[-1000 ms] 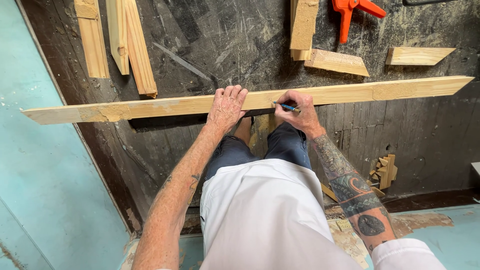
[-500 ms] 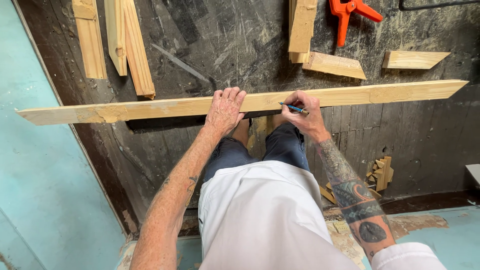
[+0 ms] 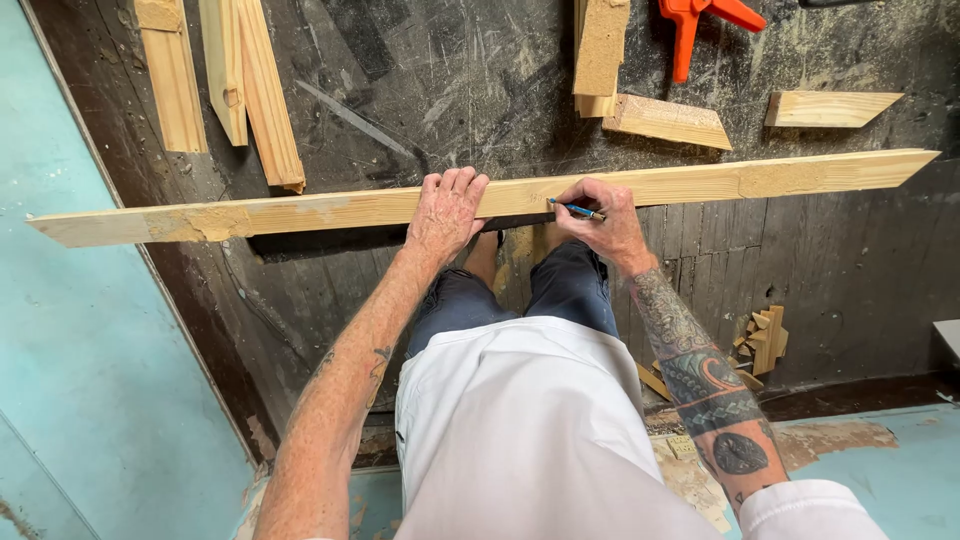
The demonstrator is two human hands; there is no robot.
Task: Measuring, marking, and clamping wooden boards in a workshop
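The left hand (image 3: 445, 212) lies flat, fingers spread, pinning the long wood strip (image 3: 300, 212) while the right hand (image 3: 605, 225) pinches a blue pencil (image 3: 577, 209), tip on the strip, marking apparently underway, no mark discernible.

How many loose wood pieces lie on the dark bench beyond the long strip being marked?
6, possibly more out of frame: two at top left, one angled beside them, one upright block at top centre, one wedge below it, one at right.
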